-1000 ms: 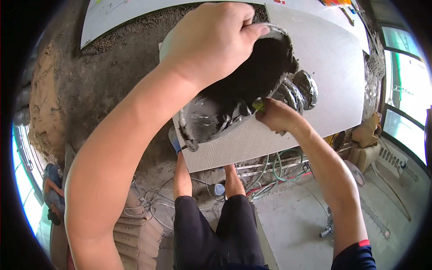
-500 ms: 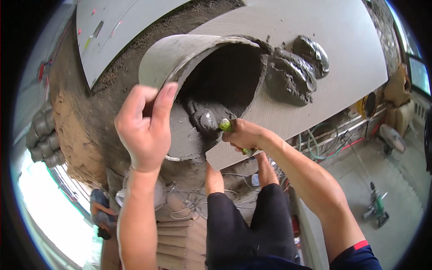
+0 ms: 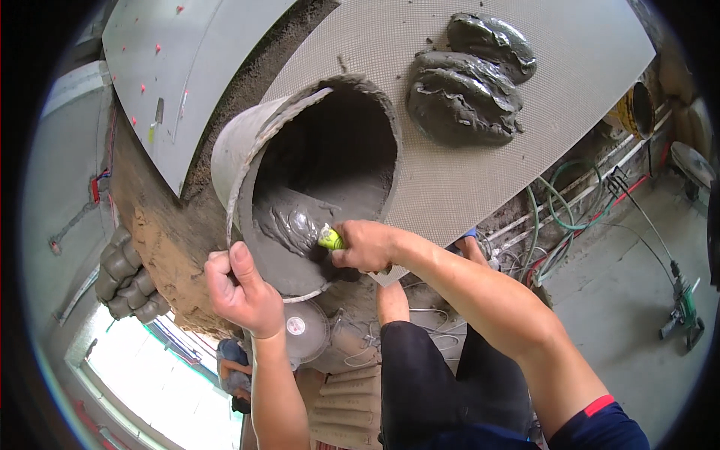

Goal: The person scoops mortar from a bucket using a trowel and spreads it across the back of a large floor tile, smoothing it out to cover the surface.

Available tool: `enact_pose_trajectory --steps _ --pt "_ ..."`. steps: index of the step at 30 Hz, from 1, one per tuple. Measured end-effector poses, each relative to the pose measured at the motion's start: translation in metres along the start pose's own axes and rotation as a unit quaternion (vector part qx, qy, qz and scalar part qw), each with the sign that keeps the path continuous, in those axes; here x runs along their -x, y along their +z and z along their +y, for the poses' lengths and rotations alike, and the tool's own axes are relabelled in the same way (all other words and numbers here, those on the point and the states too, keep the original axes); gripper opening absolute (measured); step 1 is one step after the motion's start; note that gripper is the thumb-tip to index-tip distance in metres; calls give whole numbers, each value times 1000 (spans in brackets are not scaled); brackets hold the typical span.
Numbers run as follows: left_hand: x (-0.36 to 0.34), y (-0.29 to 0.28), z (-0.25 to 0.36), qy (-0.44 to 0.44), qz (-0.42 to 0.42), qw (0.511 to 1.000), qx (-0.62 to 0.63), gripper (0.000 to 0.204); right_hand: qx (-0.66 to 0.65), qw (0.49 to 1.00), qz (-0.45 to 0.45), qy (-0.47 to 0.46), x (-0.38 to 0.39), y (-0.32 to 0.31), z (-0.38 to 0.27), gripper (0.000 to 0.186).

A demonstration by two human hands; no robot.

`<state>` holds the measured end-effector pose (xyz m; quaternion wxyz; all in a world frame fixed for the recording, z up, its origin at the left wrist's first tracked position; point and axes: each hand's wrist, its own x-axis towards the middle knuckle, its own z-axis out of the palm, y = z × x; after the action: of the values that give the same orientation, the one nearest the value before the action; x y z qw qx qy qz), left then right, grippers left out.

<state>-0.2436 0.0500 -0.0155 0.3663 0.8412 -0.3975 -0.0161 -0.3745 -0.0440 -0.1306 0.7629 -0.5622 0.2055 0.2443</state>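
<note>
A tilted bucket (image 3: 225, 169) with a mortar-crusted rim lies on a grey gridded tile (image 3: 465, 180); wet grey mortar fills its lower part. My left hand (image 3: 247, 292) is curled at the bucket's lower left edge, gripping it, with the thumb up. My right hand (image 3: 364, 244) is closed on a tool with a bright yellow-green handle (image 3: 330, 237) at the bucket's mouth; the tool's working end is hidden in the mortar. Two glossy heaps of wet mortar (image 3: 461, 97) sit on the tile to the right of the bucket.
A pale panel (image 3: 180, 52) with pink pegs lies upper left. Past the tile's right edge are hoses (image 3: 570, 202), pipes, a yellow bucket (image 3: 630, 112) and a green mixing drill (image 3: 682, 300). Lumpy grey bags (image 3: 131, 277) are at left; another person (image 3: 232, 367) is below them.
My left hand has come down from over the bucket to its lower left side, exposing the mouth. My right hand stays on the tool at the mouth. The view has shifted and turned.
</note>
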Motion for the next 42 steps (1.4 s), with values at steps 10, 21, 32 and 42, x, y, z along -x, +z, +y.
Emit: enact_pose_trajectory --steps 10,21,32,42 --pt "-14 8 2 -75 82 994 -14 33 -60 991 77 -88 90 -44 7 30" --pt "-77 0 -17 -148 84 984 58 38 416 741 528 -10 160 -116 81 31" --pt "-89 -15 -28 -144 60 985 69 39 442 742 481 152 165 -121 115 28" --pt "-113 -49 -81 -118 31 989 83 38 424 739 517 83 175 -108 96 25"
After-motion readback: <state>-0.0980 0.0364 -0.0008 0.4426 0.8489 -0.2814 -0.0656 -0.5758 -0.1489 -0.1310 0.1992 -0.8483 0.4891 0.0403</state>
